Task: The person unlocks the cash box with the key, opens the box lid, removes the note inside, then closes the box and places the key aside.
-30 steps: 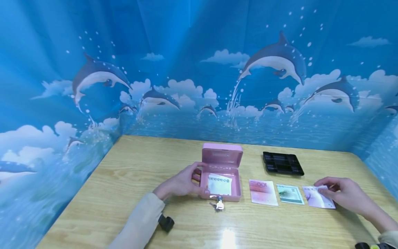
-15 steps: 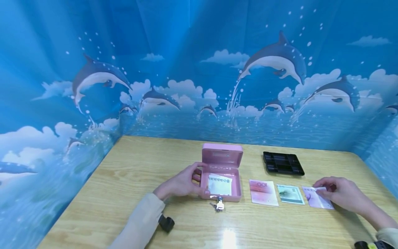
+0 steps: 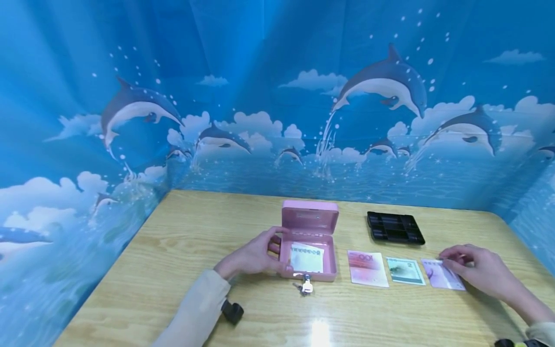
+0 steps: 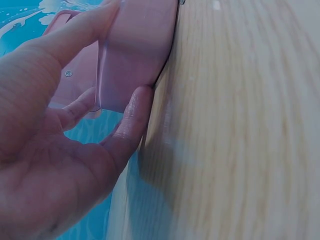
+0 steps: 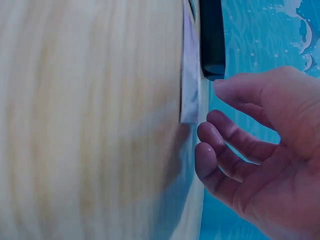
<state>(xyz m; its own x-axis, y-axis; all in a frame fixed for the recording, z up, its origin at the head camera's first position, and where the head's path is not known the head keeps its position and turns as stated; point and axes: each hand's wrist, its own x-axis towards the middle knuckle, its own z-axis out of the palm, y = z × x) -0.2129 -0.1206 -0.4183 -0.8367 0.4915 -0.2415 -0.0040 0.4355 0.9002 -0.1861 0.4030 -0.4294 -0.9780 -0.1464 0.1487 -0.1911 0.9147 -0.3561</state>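
Observation:
A pink metal cash box [image 3: 309,277] stands with its lid raised, and banknotes [image 3: 307,258] lie inside it. Keys [image 3: 306,285] hang at the lock on its front. My left hand [image 3: 256,251] holds the box by its left side, thumb at the front edge and fingers toward the back; the left wrist view shows a fingertip [image 4: 142,95] against the side wall. On the right, a purple banknote [image 3: 442,279] lies on the table. My right hand [image 3: 481,271] is over its right end, fingers loosely bent, with nothing between them in the right wrist view.
Left of the purple note lie a green banknote [image 3: 406,272] and a red 100 banknote [image 3: 367,270]. Behind them sits a black compartment tray [image 3: 395,228]. A blue dolphin curtain [image 3: 260,96] surrounds the wooden table [image 3: 195,212] at the back and sides.
The purple banknote has shifted slightly left and now lies flat in line with the others. The right hand's fingers have come off it. My left hand and the cash box stay put.

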